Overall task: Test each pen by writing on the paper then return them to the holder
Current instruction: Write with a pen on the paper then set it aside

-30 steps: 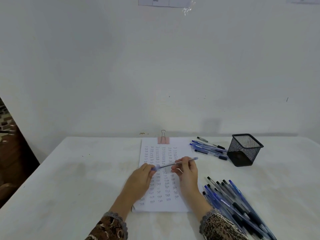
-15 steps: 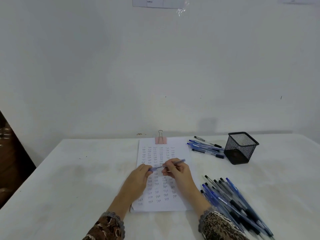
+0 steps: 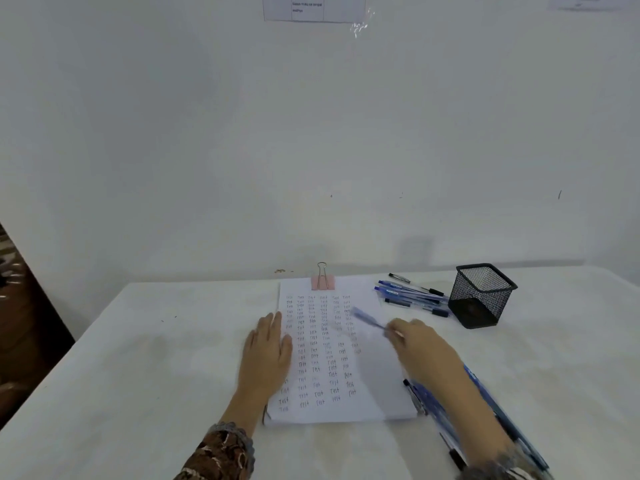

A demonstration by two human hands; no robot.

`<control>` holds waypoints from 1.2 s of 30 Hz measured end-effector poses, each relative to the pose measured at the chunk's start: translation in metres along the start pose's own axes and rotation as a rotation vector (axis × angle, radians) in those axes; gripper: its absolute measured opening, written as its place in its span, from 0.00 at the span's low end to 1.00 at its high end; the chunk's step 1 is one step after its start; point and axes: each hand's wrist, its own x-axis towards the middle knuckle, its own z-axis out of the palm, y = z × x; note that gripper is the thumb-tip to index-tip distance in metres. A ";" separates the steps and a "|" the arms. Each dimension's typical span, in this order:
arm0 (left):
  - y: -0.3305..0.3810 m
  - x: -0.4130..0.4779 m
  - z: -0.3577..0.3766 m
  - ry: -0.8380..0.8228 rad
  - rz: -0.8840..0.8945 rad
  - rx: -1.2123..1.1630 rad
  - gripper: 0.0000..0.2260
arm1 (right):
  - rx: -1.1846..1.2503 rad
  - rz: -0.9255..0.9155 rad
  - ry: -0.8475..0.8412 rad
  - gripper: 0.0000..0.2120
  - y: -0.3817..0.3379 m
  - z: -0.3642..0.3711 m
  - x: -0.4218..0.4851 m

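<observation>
On the tabletop (image 3: pixel 156 358), paper (image 3: pixel 375 379) is pressed at its left edge by the flat left hand (image 3: pixel 268 351), while a blurred pen (image 3: pixel 367 318) is pinched in the grip of the right hand (image 3: pixel 419 348) above that paper, left of the holder (image 3: pixel 481 297).

Right hand (image 3: pixel 417 341) is smeared, so its grip on the pen (image 3: pixel 367 319) can't be read finger by finger. The pen is just a blue streak and its tip can't be made out. Pen pile (image 3: pixel 427 398) is partly hidden under the right forearm (image 3: pixel 478 410) and cut by the bottom edge. Left hand (image 3: pixel 268 348) covers the left margin of the paper (image 3: pixel 374 375). Upper rows of writing are too small and faint to read. Wall notice (image 3: pixel 313 8) is cut by the top edge, text illegible. Dark furniture (image 3: pixel 20 323) is cut by the left edge.
</observation>
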 end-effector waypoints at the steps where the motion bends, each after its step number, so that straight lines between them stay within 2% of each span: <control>1: 0.001 0.001 0.001 -0.058 -0.018 0.067 0.36 | -0.062 0.108 0.034 0.14 0.010 -0.001 -0.010; 4: 0.002 0.005 0.003 -0.117 -0.018 0.167 0.27 | -0.231 0.322 0.050 0.14 0.035 0.005 -0.040; 9: -0.001 0.006 0.004 -0.132 0.006 0.202 0.25 | -0.269 0.360 -0.044 0.13 0.047 0.011 -0.063; 15: -0.001 0.005 0.004 -0.130 0.004 0.193 0.29 | -0.234 0.285 -0.136 0.08 0.049 -0.008 -0.050; 17: 0.000 0.005 0.004 -0.128 0.000 0.192 0.30 | -0.130 0.281 -0.086 0.08 0.051 -0.019 -0.019; 20: 0.000 0.005 0.004 -0.130 -0.005 0.178 0.25 | -0.036 0.231 0.060 0.12 0.054 -0.018 0.050; 25: 0.002 0.004 0.001 -0.120 -0.008 0.164 0.24 | -0.275 0.098 -0.045 0.14 0.067 0.018 0.118; 28: 0.002 0.004 0.002 -0.109 -0.014 0.162 0.24 | -0.411 0.043 0.012 0.14 0.078 0.028 0.125; 31: 0.003 0.004 0.002 -0.102 -0.017 0.155 0.24 | -0.367 -0.009 0.033 0.14 0.079 0.024 0.127; 36: 0.002 0.005 0.003 -0.092 -0.019 0.163 0.24 | -0.366 -0.053 -0.084 0.12 0.085 0.019 0.131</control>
